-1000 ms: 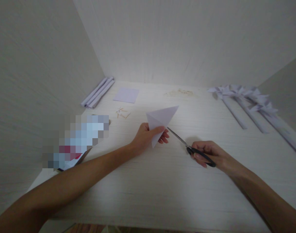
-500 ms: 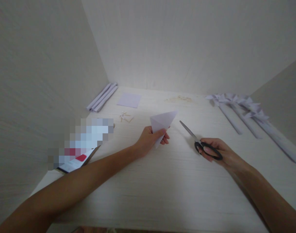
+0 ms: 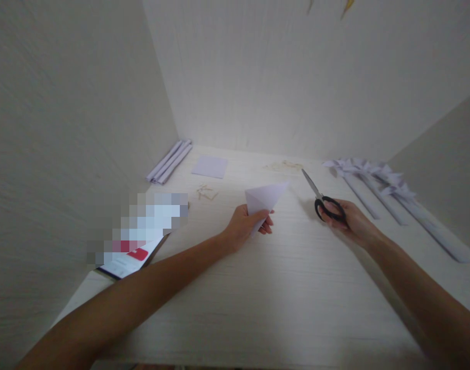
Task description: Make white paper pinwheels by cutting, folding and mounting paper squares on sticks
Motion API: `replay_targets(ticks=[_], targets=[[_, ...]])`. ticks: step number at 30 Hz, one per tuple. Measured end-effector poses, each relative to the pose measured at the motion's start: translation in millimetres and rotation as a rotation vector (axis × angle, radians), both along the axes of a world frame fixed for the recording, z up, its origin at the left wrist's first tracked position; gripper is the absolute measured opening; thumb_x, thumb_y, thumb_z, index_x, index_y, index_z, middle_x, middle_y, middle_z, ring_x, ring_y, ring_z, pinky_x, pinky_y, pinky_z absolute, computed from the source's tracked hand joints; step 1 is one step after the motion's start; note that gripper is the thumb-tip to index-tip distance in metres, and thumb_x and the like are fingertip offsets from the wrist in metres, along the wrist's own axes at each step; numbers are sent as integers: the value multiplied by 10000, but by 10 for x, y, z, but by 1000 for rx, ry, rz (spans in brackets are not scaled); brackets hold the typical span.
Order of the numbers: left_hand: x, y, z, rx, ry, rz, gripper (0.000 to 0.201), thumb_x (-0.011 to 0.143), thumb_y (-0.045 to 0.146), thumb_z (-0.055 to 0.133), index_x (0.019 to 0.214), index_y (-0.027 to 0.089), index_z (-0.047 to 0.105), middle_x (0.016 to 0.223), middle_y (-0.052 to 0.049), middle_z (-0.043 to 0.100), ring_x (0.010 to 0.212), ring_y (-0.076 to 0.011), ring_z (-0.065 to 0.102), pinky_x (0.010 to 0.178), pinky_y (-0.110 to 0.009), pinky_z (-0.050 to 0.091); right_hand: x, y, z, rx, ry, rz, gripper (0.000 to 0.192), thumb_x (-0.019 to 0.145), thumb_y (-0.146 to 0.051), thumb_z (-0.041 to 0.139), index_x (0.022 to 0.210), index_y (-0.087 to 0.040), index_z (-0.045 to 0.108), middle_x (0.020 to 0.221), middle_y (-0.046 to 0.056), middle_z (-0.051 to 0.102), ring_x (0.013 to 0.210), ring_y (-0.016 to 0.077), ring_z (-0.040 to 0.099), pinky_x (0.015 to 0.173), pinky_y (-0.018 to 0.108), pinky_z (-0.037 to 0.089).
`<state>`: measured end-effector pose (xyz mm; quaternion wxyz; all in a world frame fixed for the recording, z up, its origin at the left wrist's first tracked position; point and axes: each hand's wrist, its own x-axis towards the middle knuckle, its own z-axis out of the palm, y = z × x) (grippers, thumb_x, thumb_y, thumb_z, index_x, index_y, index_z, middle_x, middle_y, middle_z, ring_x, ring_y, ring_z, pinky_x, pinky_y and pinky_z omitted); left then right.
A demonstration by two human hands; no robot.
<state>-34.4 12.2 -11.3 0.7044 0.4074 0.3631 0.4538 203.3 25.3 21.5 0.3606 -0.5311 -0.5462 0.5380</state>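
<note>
Scissors (image 3: 323, 198) moved away right, right hand (image 3: 345, 220) gripping; left hand (image 3: 247, 226) pinches folded paper (image 3: 264, 198).

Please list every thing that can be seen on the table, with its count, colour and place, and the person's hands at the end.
folded paper triangle: 1, pale lilac, middle of the table, held in the left hand
scissors: 1, black handles, metal blades shut, right of the triangle, in the right hand
square paper sheet: 1, pale lilac, flat at the back
rolled paper tubes: about 3, pale lilac, back left by the wall
paper pinwheels on rolled sticks: several, pale lilac, back right
small scraps: a few, tan, left of the triangle
phone: 1, screen partly blurred, left edge
table: 1, whitish wood grain
left hand: 1, grip on the triangle
right hand: 1, grip on the scissors
</note>
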Motion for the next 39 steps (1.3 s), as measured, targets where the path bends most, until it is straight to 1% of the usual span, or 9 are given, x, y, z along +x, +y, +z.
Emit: replay_targets(ticks=[6, 12, 16, 18, 21, 24, 32, 36, 39], targets=[[-3, -10, 17, -3, 5, 2, 125, 684, 206, 534, 731, 96, 570, 530, 12, 554, 415, -62, 509, 419, -186, 395, -77, 131, 53, 67, 18, -1, 308, 678, -426, 590, 621, -127, 543, 463, -30, 442, 314, 10, 196, 328, 224, 44], [0, -10, 23, -15, -20, -4, 147, 676, 212, 549, 765, 101, 587, 536, 14, 561, 428, -66, 517, 436, -196, 394, -134, 137, 71, 58, 14, 8, 321, 662, -439, 603, 609, -130, 532, 461, -23, 457, 311, 14, 205, 315, 225, 54], [-6, -2, 18, -10, -52, -4, 157, 666, 194, 562, 788, 99, 591, 576, -5, 596, 455, -78, 542, 450, -202, 390, -121, 146, 49, 51, 22, 9, 322, 669, -435, 603, 611, -126, 531, 466, -24, 459, 308, 0, 223, 301, 201, 76], [-11, 1, 23, -27, -51, -3, 154, 662, 179, 567, 787, 93, 596, 624, -28, 627, 493, -86, 562, 474, -204, 401, -118, 154, 37, 44, 23, 3, 317, 677, -428, 597, 618, -122, 536, 471, -21, 464, 310, -2, 228, 303, 199, 79], [-18, 3, 38, -74, -58, 4, 137, 661, 160, 577, 772, 84, 601, 730, -73, 663, 610, -110, 606, 549, -206, 431, -126, 172, 27, 41, 17, 2, 313, 674, -424, 597, 621, -122, 532, 468, -21, 466, 311, 3, 227, 309, 206, 74], [-21, 7, 48, -102, -90, 12, 137, 655, 147, 590, 779, 90, 600, 780, -82, 672, 688, -123, 621, 612, -211, 443, -139, 197, 29, 56, 4, 0, 308, 664, -422, 597, 606, -130, 516, 461, -23, 457, 309, 12, 222, 308, 216, 70], [-5, 11, 52, -90, -31, 53, 115, 657, 182, 593, 736, 98, 599, 663, -50, 656, 551, -98, 592, 528, -207, 448, -147, 307, 24, 59, -11, 13, 283, 690, -405, 579, 635, -133, 523, 477, -20, 465, 318, 17, 218, 324, 225, 72], [5, 6, 67, -105, -7, 78, 102, 655, 177, 594, 714, 94, 606, 642, -50, 653, 516, -85, 572, 522, -205, 451, -142, 459, 4, 87, -40, 19, 308, 685, -427, 582, 587, -148, 495, 487, -16, 456, 340, 30, 238, 321, 222, 85], [5, 10, 73, -109, 0, 90, 105, 650, 180, 603, 709, 94, 611, 646, -48, 654, 497, -73, 556, 516, -199, 450, -158, 614, 10, 105, -115, -22, 321, 662, -447, 596, 593, -147, 504, 477, -16, 451, 346, 36, 247, 324, 218, 94]])
